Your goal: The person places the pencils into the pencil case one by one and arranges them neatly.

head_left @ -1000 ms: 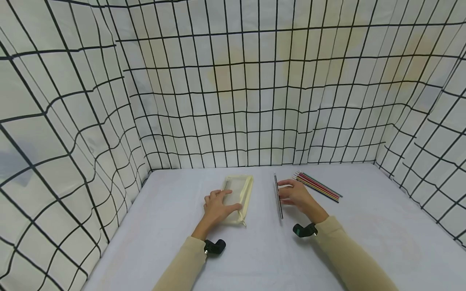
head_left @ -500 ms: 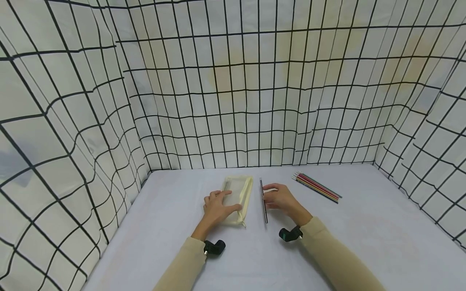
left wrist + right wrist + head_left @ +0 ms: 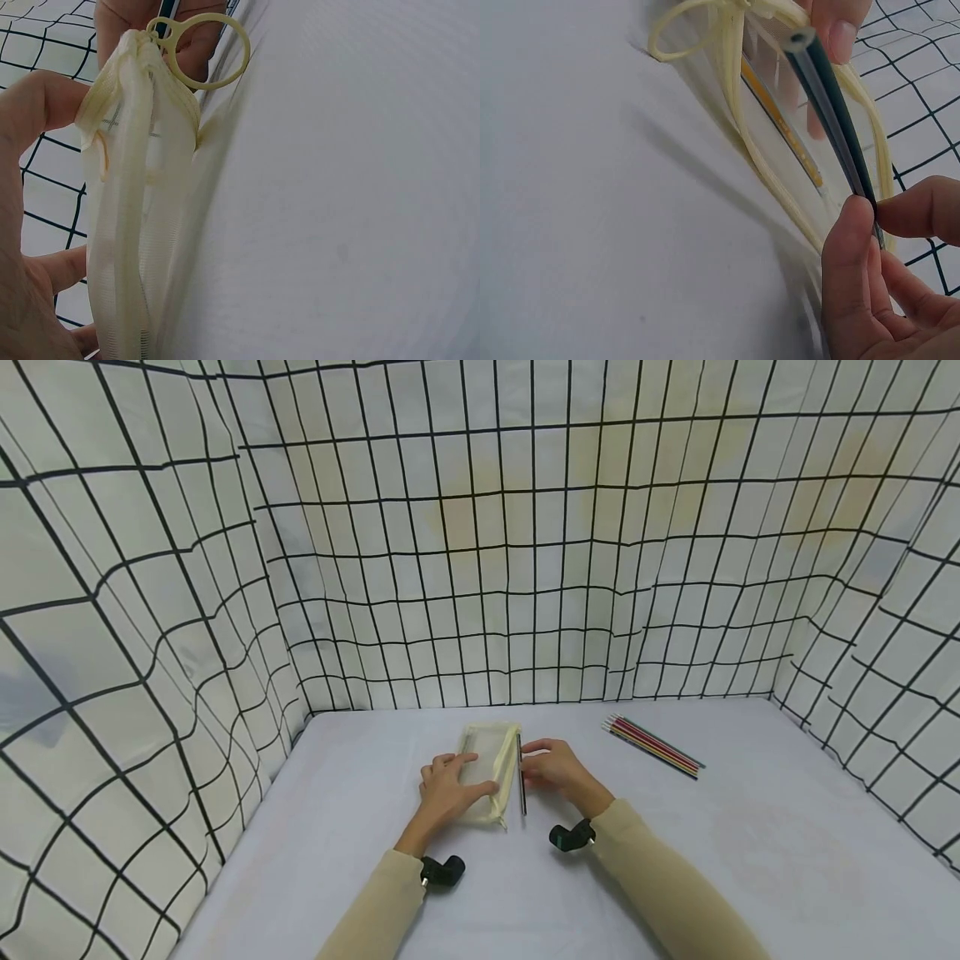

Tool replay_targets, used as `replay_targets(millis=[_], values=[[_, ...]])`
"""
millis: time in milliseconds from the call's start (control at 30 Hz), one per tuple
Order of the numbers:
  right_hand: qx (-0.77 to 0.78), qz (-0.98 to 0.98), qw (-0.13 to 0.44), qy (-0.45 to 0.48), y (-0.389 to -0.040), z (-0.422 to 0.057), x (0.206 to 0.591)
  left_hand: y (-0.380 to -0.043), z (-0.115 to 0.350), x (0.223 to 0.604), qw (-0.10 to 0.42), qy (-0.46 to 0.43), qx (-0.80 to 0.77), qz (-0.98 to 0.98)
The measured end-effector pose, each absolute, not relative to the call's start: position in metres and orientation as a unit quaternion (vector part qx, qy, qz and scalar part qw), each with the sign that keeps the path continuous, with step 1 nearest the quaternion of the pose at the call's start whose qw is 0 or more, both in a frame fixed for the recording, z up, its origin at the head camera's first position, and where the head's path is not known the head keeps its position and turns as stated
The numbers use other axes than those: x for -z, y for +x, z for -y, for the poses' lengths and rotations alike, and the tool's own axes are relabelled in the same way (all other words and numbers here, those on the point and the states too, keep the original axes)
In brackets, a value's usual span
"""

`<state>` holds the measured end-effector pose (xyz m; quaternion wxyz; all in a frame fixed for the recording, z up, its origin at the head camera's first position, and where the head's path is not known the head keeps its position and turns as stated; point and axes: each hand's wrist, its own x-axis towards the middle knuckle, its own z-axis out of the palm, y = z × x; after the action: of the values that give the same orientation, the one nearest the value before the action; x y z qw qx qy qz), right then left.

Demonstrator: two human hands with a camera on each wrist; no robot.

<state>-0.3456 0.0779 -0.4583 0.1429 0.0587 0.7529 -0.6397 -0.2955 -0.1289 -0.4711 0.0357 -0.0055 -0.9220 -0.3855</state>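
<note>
A pale yellow mesh zip pouch [image 3: 486,737] lies on the white table, its zipper side facing right. My left hand [image 3: 445,789] holds it, thumb at the zipper edge and fingers across the far side. The zipper ring [image 3: 208,51] hangs at the pouch's near end. Through the mesh, a yellow pencil [image 3: 780,120] shows inside. My right hand [image 3: 557,771] pinches a dark green pencil [image 3: 829,112] between thumb and fingers, close along the pouch's zipper side. Its flat, unsharpened end points toward me.
A bundle of several coloured pencils [image 3: 652,746] lies on the table [image 3: 787,827] at the back right. Black-gridded netting over white sheeting [image 3: 525,568] rises at the back and both sides.
My right hand has carried the dark green pencil leftward, from beside the pencil bundle to the pouch's zipper side. The left hand and the pouch have stayed put.
</note>
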Motion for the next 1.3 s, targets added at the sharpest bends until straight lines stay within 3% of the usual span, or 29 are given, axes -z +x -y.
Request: replay_targets(millis=[900,1300], values=[[0.657,-0.741,0.127,0.056,-0.355,-0.048,0.461,-0.297,0.129,0.473,0.040,-0.012,0.392,0.919],[0.613,-0.782,0.106,0.029,-0.354,-0.071,0.465,-0.296,0.130,0.473,0.042,-0.012,0.388,0.921]])
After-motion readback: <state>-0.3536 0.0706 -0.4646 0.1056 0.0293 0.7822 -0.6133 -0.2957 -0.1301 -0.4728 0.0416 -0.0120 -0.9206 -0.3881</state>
